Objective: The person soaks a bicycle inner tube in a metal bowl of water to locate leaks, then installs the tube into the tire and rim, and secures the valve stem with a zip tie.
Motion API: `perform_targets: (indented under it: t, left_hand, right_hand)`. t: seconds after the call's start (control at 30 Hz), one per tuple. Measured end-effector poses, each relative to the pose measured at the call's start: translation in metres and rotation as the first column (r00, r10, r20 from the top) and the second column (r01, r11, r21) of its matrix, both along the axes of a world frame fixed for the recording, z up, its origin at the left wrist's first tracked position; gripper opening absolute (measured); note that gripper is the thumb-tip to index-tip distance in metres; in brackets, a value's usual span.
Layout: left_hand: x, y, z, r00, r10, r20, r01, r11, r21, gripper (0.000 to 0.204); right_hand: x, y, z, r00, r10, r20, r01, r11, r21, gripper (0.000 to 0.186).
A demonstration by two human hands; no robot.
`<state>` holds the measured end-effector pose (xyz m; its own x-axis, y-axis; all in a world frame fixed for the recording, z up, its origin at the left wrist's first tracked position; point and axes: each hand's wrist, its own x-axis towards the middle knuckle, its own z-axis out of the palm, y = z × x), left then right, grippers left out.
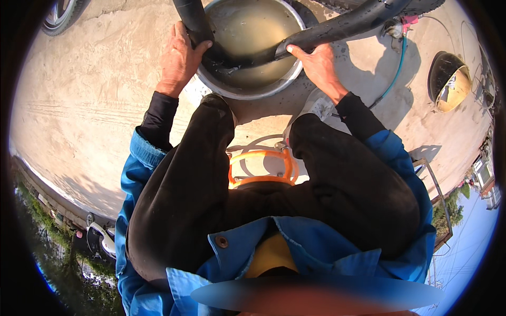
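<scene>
A black inner tube dips into a round metal basin of murky, yellowish water. Its middle stretch lies under or at the water's surface, while both ends rise out past the rim. My left hand is closed round the tube at the basin's left edge, thumb on top. On the right side my right hand grips the tube near the rim, its thumb pressed along the upper face and its other fingers mostly hidden beneath. The basin stands on the ground just beyond my knees.
An orange-framed stool is between my legs. At the right lie a teal hose and a black-and-yellow container. A wheel shows at the far left. A metal frame stands by my right elbow.
</scene>
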<state>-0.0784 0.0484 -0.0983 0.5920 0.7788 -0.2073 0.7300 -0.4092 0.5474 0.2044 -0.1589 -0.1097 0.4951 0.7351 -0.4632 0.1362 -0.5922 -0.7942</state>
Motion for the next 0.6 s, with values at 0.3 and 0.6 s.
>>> perform_targets:
  t: [0.3, 0.6]
  left_hand:
    - [0.003, -0.009, -0.007, 0.999, 0.004, -0.032, -0.002, 0.998, 0.068, 0.055]
    - [0.008, -0.014, -0.009, 0.997, 0.060, -0.043, -0.058, 0.997, 0.048, 0.050]
  right_hand:
    - [-0.004, -0.002, -0.011, 0.997, 0.023, 0.075, -0.024, 1.000, 0.011, 0.034]
    - [-0.008, -0.004, -0.024, 0.979, 0.030, 0.204, -0.043, 0.997, 0.060, 0.028]
